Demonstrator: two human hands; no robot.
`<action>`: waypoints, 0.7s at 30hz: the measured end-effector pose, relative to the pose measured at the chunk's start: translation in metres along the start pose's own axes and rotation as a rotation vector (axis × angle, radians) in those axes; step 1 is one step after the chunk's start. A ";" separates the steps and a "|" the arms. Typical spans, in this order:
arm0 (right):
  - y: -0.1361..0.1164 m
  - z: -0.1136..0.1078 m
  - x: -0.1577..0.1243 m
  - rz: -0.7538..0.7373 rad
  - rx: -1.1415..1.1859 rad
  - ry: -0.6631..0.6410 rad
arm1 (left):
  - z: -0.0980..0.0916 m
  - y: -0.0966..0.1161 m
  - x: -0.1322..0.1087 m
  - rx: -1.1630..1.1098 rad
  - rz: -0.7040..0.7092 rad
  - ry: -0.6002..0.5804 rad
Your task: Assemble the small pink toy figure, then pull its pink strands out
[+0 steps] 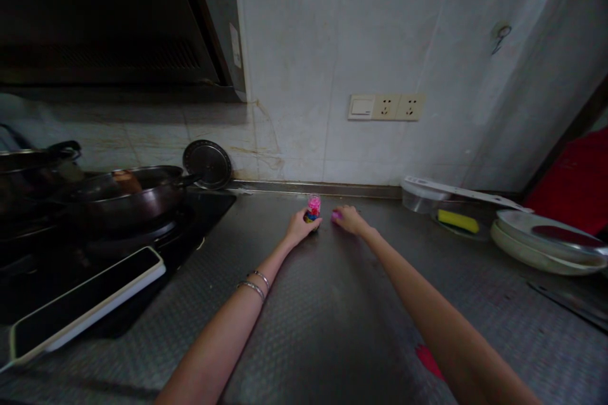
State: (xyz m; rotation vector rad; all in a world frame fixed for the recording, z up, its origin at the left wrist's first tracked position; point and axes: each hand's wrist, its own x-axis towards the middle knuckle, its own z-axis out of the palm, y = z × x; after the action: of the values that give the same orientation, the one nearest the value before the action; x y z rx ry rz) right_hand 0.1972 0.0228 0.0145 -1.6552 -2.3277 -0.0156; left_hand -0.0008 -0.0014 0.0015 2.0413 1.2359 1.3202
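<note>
Grey tile covers the wall [294,44] behind the small jar [314,204], and a dull metal countertop [308,329] spreads all around it. High to the jar's left hangs a dark range hood [104,19]; below that, also left of the jar, sits a black stove [213,205]. Something red [574,177] stands at the far right of the jar. A metal pan [128,205] is on the jar's left, stacked dishes [536,250] well to its right, and a flat device with a black screen [90,304] nearer the viewer, to its left. Above and right of the jar is a row of switch and sockets [386,107].

At the jar itself, the left hand [299,228] curls fingers and thumb around it, spread only as wide as its body. Just right of the jar, the right hand [351,220] has its fingers bent closely on a small pink thing [336,215], too small to identify. The jar is upright between both hands, clear, pink at the top, with red, blue and yellow lower down.
</note>
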 end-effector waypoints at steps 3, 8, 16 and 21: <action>0.001 0.000 0.003 0.020 0.143 0.096 | 0.001 -0.002 0.001 -0.003 -0.006 0.001; -0.011 -0.035 0.018 0.003 0.605 0.306 | 0.002 -0.004 0.002 -0.033 -0.026 -0.012; -0.054 -0.101 0.027 -0.334 0.551 0.109 | 0.003 -0.005 0.001 -0.039 -0.003 0.002; -0.067 -0.101 0.026 -0.377 0.372 0.059 | 0.004 -0.005 0.000 -0.026 0.005 0.007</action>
State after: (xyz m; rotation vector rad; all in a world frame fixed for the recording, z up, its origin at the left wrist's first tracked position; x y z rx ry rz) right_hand 0.1497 0.0065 0.1277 -1.0185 -2.3825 0.2702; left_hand 0.0002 0.0019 -0.0034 2.0246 1.2107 1.3402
